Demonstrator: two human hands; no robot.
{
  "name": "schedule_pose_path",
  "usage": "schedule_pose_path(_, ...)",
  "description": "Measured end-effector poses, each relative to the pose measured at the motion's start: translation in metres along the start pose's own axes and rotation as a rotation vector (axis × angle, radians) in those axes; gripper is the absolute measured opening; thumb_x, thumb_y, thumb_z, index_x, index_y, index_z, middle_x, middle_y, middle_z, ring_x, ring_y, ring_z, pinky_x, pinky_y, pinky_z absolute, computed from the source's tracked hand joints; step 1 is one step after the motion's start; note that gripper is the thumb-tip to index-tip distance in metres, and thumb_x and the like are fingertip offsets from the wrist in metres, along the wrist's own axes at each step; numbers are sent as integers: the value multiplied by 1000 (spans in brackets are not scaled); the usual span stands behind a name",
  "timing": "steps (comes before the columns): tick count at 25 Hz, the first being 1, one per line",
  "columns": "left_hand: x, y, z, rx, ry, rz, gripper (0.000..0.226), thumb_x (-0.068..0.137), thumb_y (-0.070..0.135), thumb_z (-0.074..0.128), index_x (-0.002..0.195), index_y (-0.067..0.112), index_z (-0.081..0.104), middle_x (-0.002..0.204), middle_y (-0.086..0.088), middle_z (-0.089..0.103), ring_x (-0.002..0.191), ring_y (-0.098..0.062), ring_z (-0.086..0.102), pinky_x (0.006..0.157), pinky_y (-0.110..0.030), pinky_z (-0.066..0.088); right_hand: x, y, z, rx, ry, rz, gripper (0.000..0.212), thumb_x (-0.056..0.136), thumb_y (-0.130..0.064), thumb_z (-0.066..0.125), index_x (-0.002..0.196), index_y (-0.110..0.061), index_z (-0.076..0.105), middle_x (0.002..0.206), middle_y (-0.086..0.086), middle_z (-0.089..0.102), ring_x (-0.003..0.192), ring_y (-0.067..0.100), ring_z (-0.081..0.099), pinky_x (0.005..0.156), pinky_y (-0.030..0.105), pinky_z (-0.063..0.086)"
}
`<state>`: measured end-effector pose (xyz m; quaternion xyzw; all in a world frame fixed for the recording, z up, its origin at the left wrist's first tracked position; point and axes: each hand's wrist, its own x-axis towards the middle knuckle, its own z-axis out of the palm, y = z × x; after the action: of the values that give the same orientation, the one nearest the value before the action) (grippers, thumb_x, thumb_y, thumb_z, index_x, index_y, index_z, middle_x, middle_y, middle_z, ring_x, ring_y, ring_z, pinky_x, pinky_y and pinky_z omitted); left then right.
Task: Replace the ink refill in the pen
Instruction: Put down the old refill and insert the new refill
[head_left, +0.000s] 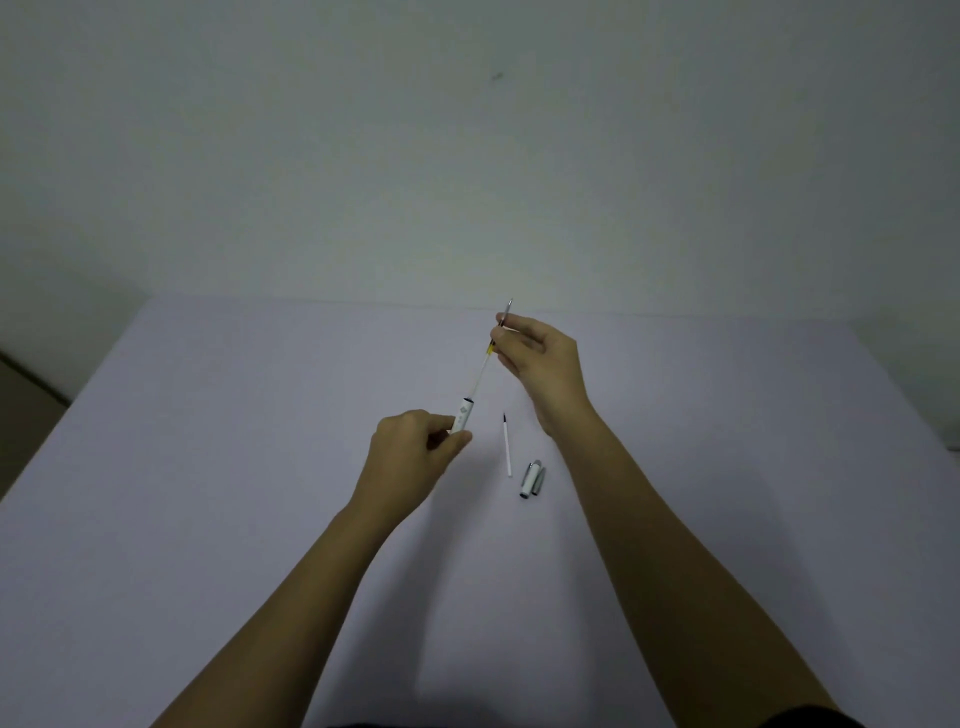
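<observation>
My left hand (415, 447) grips the white pen barrel (463, 415), which tilts up and to the right above the table. A thin ink refill (482, 370) runs from the barrel's open end up to my right hand (540, 358), which pinches it near its metal tip. How deep the refill sits inside the barrel is hidden. A second refill (507, 448), white with a dark tip, lies on the table between my forearms. The white pen cap (532, 479) with a silver clip lies just right of it.
The pale lilac table (208, 467) stretches wide on all sides of my hands. A plain wall rises behind its far edge. A dark floor strip shows at the far left.
</observation>
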<state>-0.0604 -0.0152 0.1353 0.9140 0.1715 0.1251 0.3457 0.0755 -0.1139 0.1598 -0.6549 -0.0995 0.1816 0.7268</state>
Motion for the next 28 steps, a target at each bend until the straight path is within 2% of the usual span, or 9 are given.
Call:
schedule_pose_path(4, -7, 14, -4, -2, 51, 70, 23, 86, 27, 60, 79, 7, 69, 65, -14, 62, 63, -25, 56, 60, -39, 46, -9, -8, -9, -81, -23, -43, 15, 82, -15, 67, 90, -27, 69, 85, -1, 70, 90, 16, 68, 89, 29, 53)
schedule_pose_path(8, -9, 22, -7, 37, 75, 68, 24, 87, 27, 59, 77, 8, 68, 64, -13, 57, 62, -25, 52, 56, -35, 39, -16, -16, -18, 38, -2, -45, 15, 84, -11, 65, 96, -19, 68, 86, 3, 69, 86, 12, 67, 76, 17, 53)
schedule_pose_path(11, -13, 25, -8, 56, 52, 29, 23, 87, 26, 59, 79, 8, 70, 65, -12, 56, 64, -25, 52, 57, -29, 33, -20, -25, -23, 91, 0, -69, 15, 84, -9, 65, 95, -20, 68, 86, 3, 69, 83, 9, 67, 73, 11, 54)
schedule_pose_path(16, -13, 36, -11, 37, 72, 55, 23, 87, 26, 60, 77, 7, 69, 63, -11, 55, 62, -25, 50, 56, -30, 35, -27, -29, -20, 56, -37, -86, 15, 84, -10, 64, 95, -20, 68, 81, 0, 68, 80, 7, 67, 78, 14, 54)
schedule_pose_path(20, -10, 41, -15, 58, 108, 80, 29, 88, 28, 58, 74, 4, 66, 62, -15, 56, 61, -27, 51, 55, -35, 38, -33, -27, -18, 16, -69, -79, 13, 82, -12, 67, 89, -24, 69, 82, -1, 70, 80, 6, 69, 74, 15, 54)
schedule_pose_path(23, -8, 44, -17, 63, 143, 82, 30, 89, 29, 56, 75, 4, 67, 63, -16, 55, 61, -27, 50, 54, -35, 37, -36, -23, -16, -92, -131, -48, 11, 80, -18, 69, 89, -24, 70, 84, -3, 73, 80, 4, 70, 72, 15, 53)
schedule_pose_path(26, -9, 44, -17, 37, 162, 73, 30, 90, 29, 55, 75, 5, 67, 65, -17, 59, 63, -28, 53, 58, -40, 43, -36, -20, -19, -144, -193, -7, 22, 80, -33, 69, 98, -21, 71, 92, -4, 73, 87, 5, 70, 76, 16, 54)
schedule_pose_path(28, -11, 43, -17, 5, 187, 78, 31, 89, 28, 56, 69, 5, 63, 63, -16, 59, 61, -26, 52, 58, -39, 43, -33, -13, -25, -149, -183, 23, 22, 81, -41, 65, 95, -25, 70, 93, -7, 73, 88, 5, 69, 76, 15, 54)
